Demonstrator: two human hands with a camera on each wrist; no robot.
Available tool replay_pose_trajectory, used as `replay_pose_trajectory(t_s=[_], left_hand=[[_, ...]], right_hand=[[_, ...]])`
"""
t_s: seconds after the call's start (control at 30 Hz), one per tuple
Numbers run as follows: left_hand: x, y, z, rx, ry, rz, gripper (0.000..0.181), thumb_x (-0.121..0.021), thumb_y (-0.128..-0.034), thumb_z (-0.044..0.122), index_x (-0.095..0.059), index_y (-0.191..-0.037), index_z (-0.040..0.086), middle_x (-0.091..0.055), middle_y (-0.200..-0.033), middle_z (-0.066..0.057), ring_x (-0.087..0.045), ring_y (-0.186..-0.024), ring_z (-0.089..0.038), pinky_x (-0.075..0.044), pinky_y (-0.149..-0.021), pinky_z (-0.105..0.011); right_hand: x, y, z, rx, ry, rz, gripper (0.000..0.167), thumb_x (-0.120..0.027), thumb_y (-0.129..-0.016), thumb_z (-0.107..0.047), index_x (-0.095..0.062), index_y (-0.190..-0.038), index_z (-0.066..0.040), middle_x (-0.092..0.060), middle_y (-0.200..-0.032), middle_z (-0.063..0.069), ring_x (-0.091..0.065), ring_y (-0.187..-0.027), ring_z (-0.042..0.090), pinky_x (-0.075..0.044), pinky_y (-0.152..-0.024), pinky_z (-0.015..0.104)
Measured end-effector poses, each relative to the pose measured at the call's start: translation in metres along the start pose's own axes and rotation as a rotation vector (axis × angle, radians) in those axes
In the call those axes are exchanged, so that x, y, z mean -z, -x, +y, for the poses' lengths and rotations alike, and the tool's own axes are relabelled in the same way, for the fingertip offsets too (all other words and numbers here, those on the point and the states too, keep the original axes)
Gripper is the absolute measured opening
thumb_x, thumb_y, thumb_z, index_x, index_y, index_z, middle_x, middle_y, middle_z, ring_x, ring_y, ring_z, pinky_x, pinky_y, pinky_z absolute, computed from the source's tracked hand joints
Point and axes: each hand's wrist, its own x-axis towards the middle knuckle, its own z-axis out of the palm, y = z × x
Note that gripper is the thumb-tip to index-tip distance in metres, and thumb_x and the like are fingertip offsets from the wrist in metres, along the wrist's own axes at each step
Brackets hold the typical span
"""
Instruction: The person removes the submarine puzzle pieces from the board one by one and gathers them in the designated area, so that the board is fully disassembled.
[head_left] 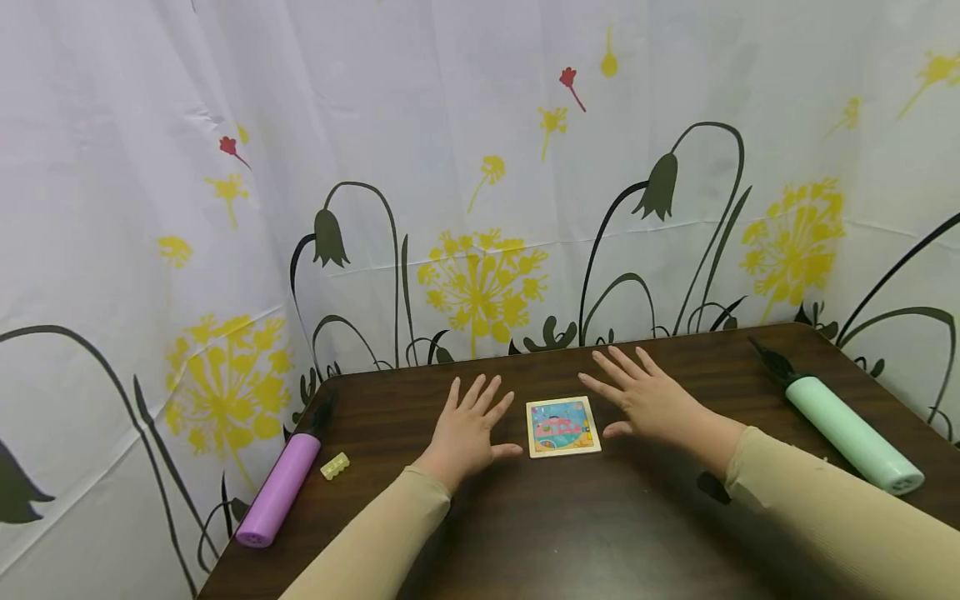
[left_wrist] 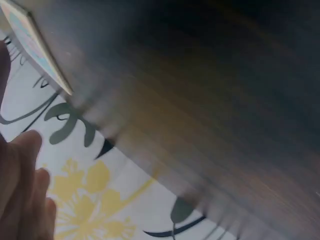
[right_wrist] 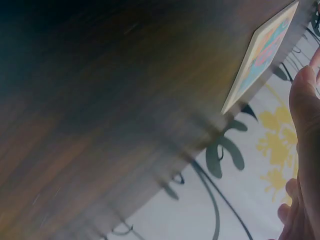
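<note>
Flanking the picture tile: two hands, one per side. The left hand (head_left: 467, 435) and the right hand (head_left: 651, 405) both have fingers fanned out straight, gripping nothing, thumbs pointing in close to its edges.
Picture tile (head_left: 562, 427): just the one, square, lying flat on the table between the hands, nearer the far edge than the middle.
What's inside its rim: a pale raised-looking border holding one colourful picture, mostly blue, pink and orange. Can't tell if it's loose pieces.
Tubes: two, each with a black nozzle aimed toward the far side. Purple tube (head_left: 281, 492) at left, mint tube (head_left: 855, 435) at right.
Little yellow block (head_left: 335, 466): one, near the purple tube, bumpy along one side.
Sleeves: two, beige.
Table (head_left: 555, 533): one, dark wood look.
Curtain (head_left: 420, 100): white, three big yellow flower heads, two small red ones.
</note>
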Motion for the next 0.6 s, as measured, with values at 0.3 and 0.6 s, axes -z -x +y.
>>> replay_pose_trajectory(t_s=[0.3, 0.6], left_hand=[[0.007, -0.023, 0.019, 0.074, 0.234, -0.243, 0.094, -0.048, -0.0808, 0.081, -0.026, -0.158, 0.031, -0.014, -0.164, -0.005, -0.008, -0.15, -0.03, 0.001, -0.114, -0.06], [0.0, -0.033, 0.022, 0.114, 0.336, -0.339, 0.092, -0.056, -0.0794, 0.078, -0.03, -0.156, 0.034, -0.019, -0.163, -0.007, -0.01, -0.149, -0.032, -0.002, -0.114, -0.059]], right_hand=[[-0.013, -0.033, -0.024, -0.067, -0.226, -0.148, 0.071, -0.057, -0.094, -0.057, -0.04, -0.153, -0.023, -0.023, -0.16, 0.018, -0.015, -0.146, 0.042, -0.013, -0.11, 0.067], [-0.023, -0.058, -0.034, -0.068, -0.311, -0.265, 0.065, -0.06, -0.094, -0.053, -0.046, -0.15, -0.023, -0.026, -0.158, 0.021, -0.018, -0.145, 0.043, -0.016, -0.109, 0.066]])
